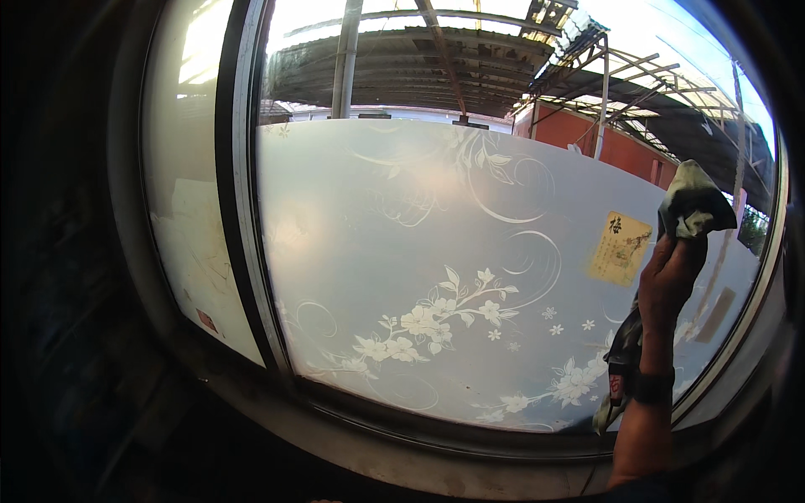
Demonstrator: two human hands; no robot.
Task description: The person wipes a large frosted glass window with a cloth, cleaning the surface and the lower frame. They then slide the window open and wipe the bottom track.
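Observation:
My right hand (671, 280) is raised at the right side of a window and grips a bunched light-and-dark cloth (697, 204). The cloth stands above my fingers, in front of the glass; whether it presses on the pane cannot be told. A dark band (654, 386) circles my right wrist, with a small red-marked object (616, 385) beside it. Frosted film with white flowers and scrolls (402, 251) covers most of the pane. Left of my hand, a yellowish sticker (619, 248) bears writing and a plant drawing. My left hand is out of view.
A metal-and-black upright (246, 188) divides this pane from a left pane (188, 239). The window's lower frame (440, 437) curves below, above a sill (377, 468). Outside are a metal roof (409, 69), posts and a red wall (578, 135). The lower left is dark.

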